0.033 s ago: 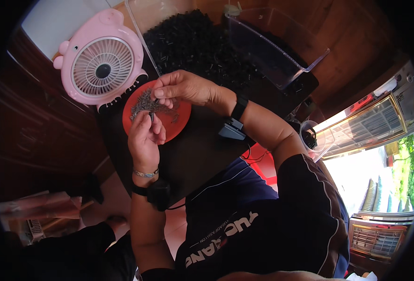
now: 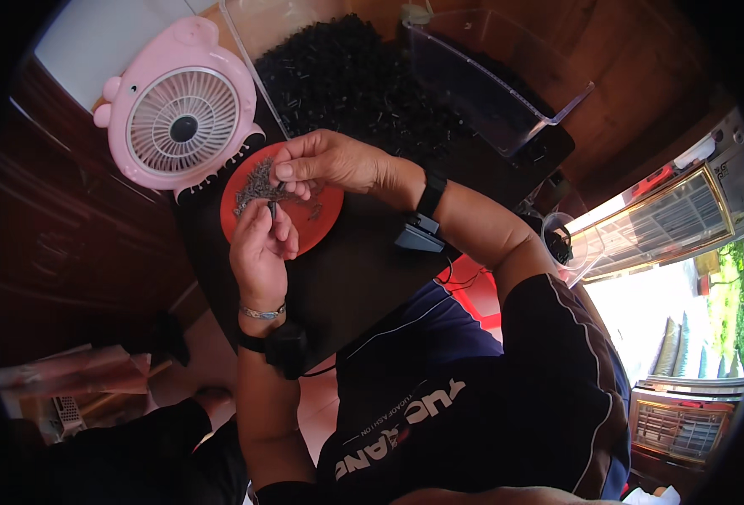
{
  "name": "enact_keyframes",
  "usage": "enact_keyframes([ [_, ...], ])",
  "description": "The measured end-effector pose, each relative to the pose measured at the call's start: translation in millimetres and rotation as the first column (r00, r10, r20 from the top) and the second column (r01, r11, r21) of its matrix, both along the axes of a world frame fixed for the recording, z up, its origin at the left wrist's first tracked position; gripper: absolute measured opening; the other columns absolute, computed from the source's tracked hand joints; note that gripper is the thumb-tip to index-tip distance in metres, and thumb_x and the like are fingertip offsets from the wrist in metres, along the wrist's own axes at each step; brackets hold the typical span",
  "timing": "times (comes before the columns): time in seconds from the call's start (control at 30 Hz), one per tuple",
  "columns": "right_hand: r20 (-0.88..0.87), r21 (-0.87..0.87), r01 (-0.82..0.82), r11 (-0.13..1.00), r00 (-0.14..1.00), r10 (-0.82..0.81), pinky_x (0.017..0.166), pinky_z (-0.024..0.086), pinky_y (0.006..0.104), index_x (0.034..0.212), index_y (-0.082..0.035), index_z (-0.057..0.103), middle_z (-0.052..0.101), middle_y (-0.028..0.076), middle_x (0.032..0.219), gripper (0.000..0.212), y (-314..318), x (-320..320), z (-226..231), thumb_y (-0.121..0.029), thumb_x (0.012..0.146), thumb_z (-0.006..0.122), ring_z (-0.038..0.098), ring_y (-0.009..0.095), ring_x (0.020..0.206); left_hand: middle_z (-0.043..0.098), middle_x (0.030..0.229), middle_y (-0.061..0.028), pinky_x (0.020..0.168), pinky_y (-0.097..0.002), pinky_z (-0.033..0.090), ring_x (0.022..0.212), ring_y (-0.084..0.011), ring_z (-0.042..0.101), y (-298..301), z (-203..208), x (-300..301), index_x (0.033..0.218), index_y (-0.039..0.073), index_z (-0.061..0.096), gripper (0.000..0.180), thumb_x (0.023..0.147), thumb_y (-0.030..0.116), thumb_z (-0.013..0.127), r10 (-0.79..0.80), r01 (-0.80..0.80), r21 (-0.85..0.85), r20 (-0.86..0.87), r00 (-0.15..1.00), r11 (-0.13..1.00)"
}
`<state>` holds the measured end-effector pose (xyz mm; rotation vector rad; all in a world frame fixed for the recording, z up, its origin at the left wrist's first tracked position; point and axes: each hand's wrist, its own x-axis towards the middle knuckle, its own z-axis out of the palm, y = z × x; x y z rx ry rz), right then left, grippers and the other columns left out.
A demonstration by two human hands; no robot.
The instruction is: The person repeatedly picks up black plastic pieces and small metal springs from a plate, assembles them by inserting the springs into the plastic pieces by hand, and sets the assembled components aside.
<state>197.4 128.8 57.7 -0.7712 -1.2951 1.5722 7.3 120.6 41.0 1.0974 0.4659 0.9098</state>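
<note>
Head view: work appears under way, with many grey bits (image 2: 257,183) loose on the red plate (image 2: 321,231) and a black heap (image 2: 330,67) beyond; the amount finished cannot be told. Over the plate, the left hand (image 2: 258,257) pinches a small dark piece (image 2: 273,209); the right hand's (image 2: 326,162) thumb and forefinger close, apparently, on another

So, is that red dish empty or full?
Neither: small grey pieces cover part of the red dish, mostly toward its left, while bare red shows at its right.
</note>
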Motion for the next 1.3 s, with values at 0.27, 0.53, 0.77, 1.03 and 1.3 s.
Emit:
enact_keyframes([
  [0.27, 0.042, 0.097, -0.052, 0.994, 0.998, 0.048, 0.065, 0.043, 0.0205, 0.092, -0.004, 0.065, 0.059, -0.002, 0.075, 0.015, -5, 0, -7, -0.018, 0.088, 0.061, 0.052, 0.006, 0.068, 0.042, 0.069, -0.0017, 0.049, -0.022, 0.031, 0.056, -0.012, 0.043, -1, 0, 2, 0.085, 0.003, 0.048, 0.025, 0.094, 0.024, 0.04, -0.078, 0.08, 0.036, -0.048, 0.996, 0.996],
  [0.53, 0.264, 0.186, -0.086, 0.979, 0.964, 0.035, 0.064, 0.044, 0.0221, 0.092, -0.002, 0.065, 0.061, -0.001, 0.075, 0.013, -9, 3, -1, -0.014, 0.087, 0.062, 0.053, 0.007, 0.068, 0.042, 0.069, -0.0006, 0.049, -0.0214, 0.031, 0.057, -0.0109, 0.044, -6, 0, 6, 0.086, 0.004, 0.05, 0.025, 0.095, 0.025, 0.04, -0.049, 0.055, 0.055, -0.103, 0.993, 0.997],
  [0.77, 0.476, 0.545, -0.138, 0.827, 0.863, -0.17, 0.072, 0.049, 0.0231, 0.091, -0.001, 0.065, 0.064, 0.001, 0.081, 0.012, -20, -1, 11, -0.013, 0.086, 0.064, 0.06, 0.009, 0.079, 0.041, 0.069, -0.0002, 0.049, -0.0208, 0.031, 0.057, -0.011, 0.044, -8, -6, 7, 0.088, 0.004, 0.05, 0.024, 0.095, 0.025, 0.041, -0.042, 0.044, 0.013, -0.116, 0.992, 0.999],
  [1.03, 0.244, 0.475, 0.145, 0.868, 0.926, -0.288, 0.077, 0.051, 0.0252, 0.103, -0.002, 0.061, 0.064, 0.005, 0.091, 0.03, -17, -21, -11, -0.012, 0.077, 0.073, 0.061, 0.013, 0.085, 0.052, 0.078, -0.0018, 0.057, -0.025, 0.037, 0.065, -0.0114, 0.048, 1, -18, 9, 0.097, 0.006, 0.052, 0.018, 0.094, 0.021, 0.043, 0.153, -0.125, -0.161, 0.179, 0.972, 0.979],
  [1.3, 0.47, 0.757, 0.068, 0.65, 0.635, -0.613, 0.074, 0.051, 0.0322, 0.103, -0.004, 0.061, 0.061, 0.009, 0.092, 0.035, -26, -33, -7, -0.016, 0.072, 0.072, 0.062, 0.023, 0.084, 0.057, 0.084, -0.0029, 0.061, -0.0248, 0.038, 0.069, -0.0109, 0.05, -1, -20, 10, 0.098, 0.006, 0.052, 0.016, 0.093, 0.02, 0.045, 0.22, -0.202, -0.152, 0.111, 0.969, 0.967],
])
